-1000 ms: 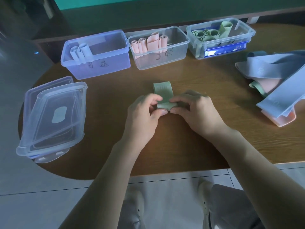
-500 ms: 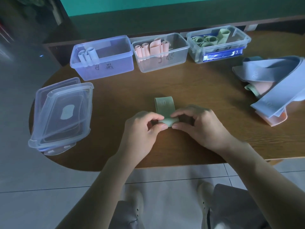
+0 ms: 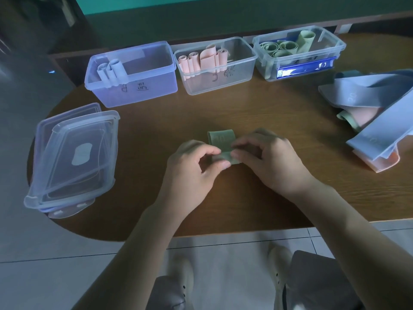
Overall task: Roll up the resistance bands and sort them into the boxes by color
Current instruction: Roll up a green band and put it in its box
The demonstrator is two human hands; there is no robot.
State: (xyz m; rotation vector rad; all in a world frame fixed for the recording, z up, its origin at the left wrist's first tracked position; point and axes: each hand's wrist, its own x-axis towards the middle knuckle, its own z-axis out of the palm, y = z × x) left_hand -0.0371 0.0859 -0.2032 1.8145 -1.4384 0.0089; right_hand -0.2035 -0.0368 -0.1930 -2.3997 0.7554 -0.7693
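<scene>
On the wooden table (image 3: 257, 113) over pale floor tiles, left of the green band (image 3: 221, 139) we see stacked lids (image 3: 73, 157), our left hand (image 3: 196, 166) and right hand (image 3: 270, 162) pinching its rolled end, loose bands (image 3: 375, 108) rightward.

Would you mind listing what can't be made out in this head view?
- Rolled end of the green band: covered by the left hand and right hand.
- Pile of loose bands: cut off by the right edge; count unclear.
- Handwriting on the blue box and middle box: too faint to read.
- Stacked lids: overlapping; number unclear.
</scene>
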